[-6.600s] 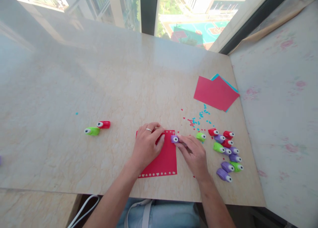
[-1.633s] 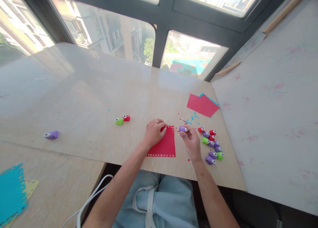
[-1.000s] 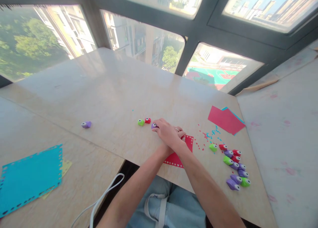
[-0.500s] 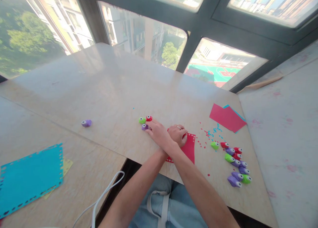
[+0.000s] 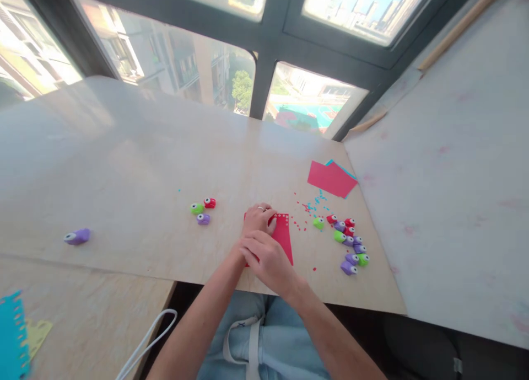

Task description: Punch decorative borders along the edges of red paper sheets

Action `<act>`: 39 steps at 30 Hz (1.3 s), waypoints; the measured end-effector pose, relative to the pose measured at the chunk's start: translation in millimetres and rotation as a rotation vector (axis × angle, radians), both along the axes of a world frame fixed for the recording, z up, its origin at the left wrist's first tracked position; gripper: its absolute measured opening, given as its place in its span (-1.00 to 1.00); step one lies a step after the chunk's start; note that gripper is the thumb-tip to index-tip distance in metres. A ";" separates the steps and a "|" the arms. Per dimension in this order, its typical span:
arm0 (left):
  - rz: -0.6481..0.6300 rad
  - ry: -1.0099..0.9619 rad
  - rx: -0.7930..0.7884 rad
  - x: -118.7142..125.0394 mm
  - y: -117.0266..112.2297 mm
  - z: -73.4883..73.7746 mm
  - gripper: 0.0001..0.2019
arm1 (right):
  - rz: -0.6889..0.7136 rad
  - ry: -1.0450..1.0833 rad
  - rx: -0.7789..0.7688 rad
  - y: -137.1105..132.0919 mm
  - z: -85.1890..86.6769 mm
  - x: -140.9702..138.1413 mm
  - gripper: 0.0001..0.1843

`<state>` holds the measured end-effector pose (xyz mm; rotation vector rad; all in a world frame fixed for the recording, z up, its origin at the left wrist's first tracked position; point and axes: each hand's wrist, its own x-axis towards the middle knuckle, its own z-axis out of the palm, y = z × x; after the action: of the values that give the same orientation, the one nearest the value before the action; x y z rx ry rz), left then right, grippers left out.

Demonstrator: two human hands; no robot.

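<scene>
A red paper sheet with punched edges lies near the table's front edge. My left hand, a ring on one finger, rests on its far left corner with fingers curled, pinning it down. My right hand hovers over the sheet's near part, crossing above my left wrist, fingers loosely spread and holding nothing. To the left, a small purple punch sits on the table beside a green punch and a red punch.
A cluster of several purple, green and red punches lies to the right, with confetti behind it. Red and blue sheets are stacked far right. A lone purple punch and a blue sheet lie far left.
My right hand carried the purple punch left across my left hand, set it beside the green and red punches, let go and drew back over the red sheet. My left hand stayed on the sheet.
</scene>
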<state>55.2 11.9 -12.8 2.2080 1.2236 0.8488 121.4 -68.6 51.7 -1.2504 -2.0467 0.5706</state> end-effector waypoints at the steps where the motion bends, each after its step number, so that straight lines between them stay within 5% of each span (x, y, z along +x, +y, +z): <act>1: -0.013 0.003 0.013 2.0 4.8 2.1 -0.81 | -0.003 0.020 -0.003 -4.0 1.2 -1.2 -0.75; 13: -0.016 0.063 0.086 3.6 9.5 2.7 -0.81 | -0.032 0.180 -0.129 -39.6 -0.9 15.7 -0.83; 24: -0.027 0.047 0.071 3.1 10.6 4.8 -0.82 | -0.437 0.204 -0.047 -61.6 -10.3 102.6 -0.84; 33: -0.031 0.047 0.072 3.0 11.1 2.9 -0.82 | -0.782 0.116 -0.041 -33.6 -28.1 152.9 -0.66; 39: -0.026 0.037 0.068 3.0 11.9 2.4 -0.82 | -0.831 -0.021 -0.035 -9.9 -37.3 170.7 -0.60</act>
<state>58.2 23.8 -10.4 2.2983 1.1966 0.8544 292.2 -78.6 14.3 -1.9493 -1.3383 0.1900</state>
